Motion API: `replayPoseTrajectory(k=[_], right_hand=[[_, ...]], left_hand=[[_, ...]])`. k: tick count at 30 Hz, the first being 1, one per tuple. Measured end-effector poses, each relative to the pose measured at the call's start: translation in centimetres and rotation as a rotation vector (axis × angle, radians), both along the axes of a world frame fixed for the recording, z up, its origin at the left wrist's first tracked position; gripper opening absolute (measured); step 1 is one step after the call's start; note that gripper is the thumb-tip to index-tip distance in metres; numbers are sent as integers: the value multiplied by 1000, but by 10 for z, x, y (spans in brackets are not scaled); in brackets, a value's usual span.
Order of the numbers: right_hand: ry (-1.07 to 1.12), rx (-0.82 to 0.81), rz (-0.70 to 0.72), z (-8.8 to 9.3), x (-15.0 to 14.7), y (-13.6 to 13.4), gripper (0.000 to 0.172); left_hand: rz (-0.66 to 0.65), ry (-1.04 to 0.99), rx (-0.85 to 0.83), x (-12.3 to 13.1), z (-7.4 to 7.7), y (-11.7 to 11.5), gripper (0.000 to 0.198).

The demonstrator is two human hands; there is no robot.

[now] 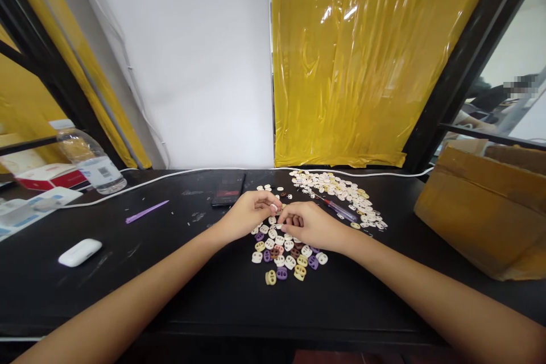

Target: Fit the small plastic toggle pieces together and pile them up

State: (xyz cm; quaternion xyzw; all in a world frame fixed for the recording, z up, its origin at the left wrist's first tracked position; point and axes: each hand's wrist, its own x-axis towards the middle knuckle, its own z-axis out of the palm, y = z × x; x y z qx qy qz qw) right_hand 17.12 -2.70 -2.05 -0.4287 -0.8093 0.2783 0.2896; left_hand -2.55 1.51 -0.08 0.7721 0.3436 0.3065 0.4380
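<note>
Fingers [268,197] of the left hand [243,216] pinch a small white piece [273,208] at the frame's centre; the right hand [319,224] curls just beside it, fingers bent close together, and whether they grip anything I cannot tell. Black tabletop [222,301] stretches from its near edge, low in the frame, up to a loose spread of two-holed pieces [290,262], white, yellow, purple and brown, below the hands. More tabletop lies on the left, between the left forearm and a white case [80,252]; on the right, a worn cardboard box [482,210] bounds the surface. Farther up sit a purple strip [147,211], a slim tool [342,210], a dark phone [227,190], a paler heap [336,185] right of centre and a bottle [96,162] at left. Along the far edge runs a white cable [183,172]; behind rise a white panel [205,57] and glossy yellow sheeting [350,68].
</note>
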Motion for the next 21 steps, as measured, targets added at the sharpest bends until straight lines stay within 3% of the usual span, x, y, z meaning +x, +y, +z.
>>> replayPoseTrajectory(k=[9,14,21], right_hand=[[11,110,-8,-1,-2,-2,11],[-90,261,43,3,-6,-5,15],[-228,299,-21,5,-5,-5,13]], left_hand=[[9,-30,16,-1,-1,1,14],[15,-54,17,0,-4,1,14],[32,-80,13,1,-3,1,13]])
